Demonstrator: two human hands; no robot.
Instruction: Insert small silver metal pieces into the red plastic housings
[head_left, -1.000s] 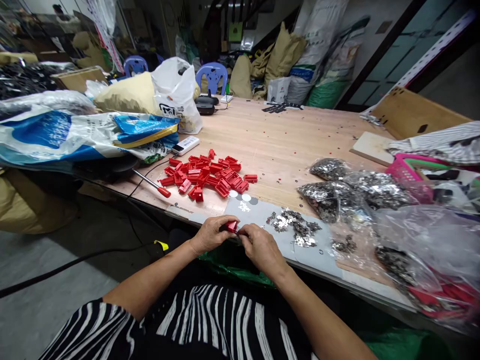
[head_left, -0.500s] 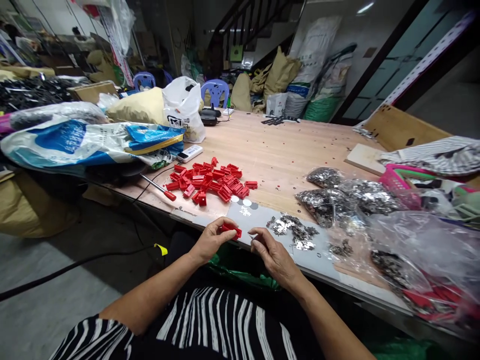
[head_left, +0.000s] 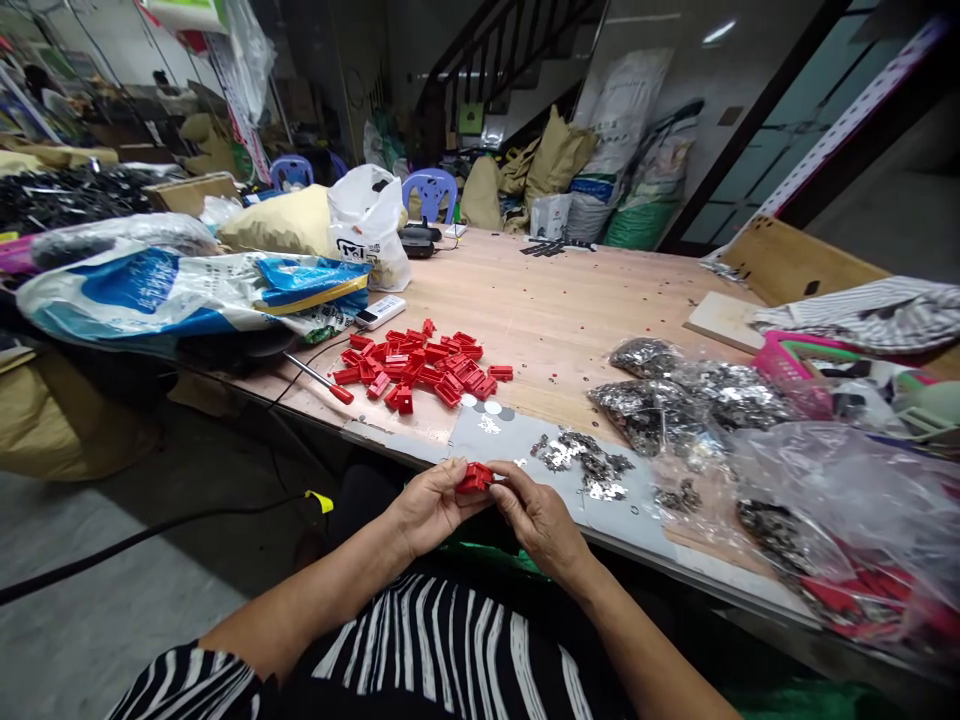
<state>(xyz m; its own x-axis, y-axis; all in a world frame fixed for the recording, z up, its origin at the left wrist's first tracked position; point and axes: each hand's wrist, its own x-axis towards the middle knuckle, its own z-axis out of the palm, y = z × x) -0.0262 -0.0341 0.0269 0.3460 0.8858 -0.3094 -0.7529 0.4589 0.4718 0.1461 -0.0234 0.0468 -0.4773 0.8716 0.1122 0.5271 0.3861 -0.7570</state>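
Numerous glossy red plastic blocks with hollowed sides (head_left: 420, 368) lie heaped left of centre on a pale wood-grain tabletop (head_left: 600, 300). Beside the heap, toward the left, is a metal-shafted screwdriver with a red handle (head_left: 341, 394); a white rectangular device with a dark display (head_left: 381, 312) sits just behind. A crumpled blue-and-white plastic sack (head_left: 150, 300) occupies the left of the frame. Right of centre, small flat silver metal pieces (head_left: 589, 462) are scattered on a smooth grey sheet (head_left: 495, 432) along the near edge. Clear plastic bags filled with metal pieces (head_left: 645, 400) crowd the right side, next to a pink plastic basket (head_left: 784, 365).

At lower centre, one red plastic block (head_left: 474, 479) is raised in front of the near table edge. The left hand (head_left: 427, 508) pinches it between thumb and curled fingers. The right hand (head_left: 540, 520) is half curled, fingertips meeting the block's right end; whether they grip anything small cannot be determined.
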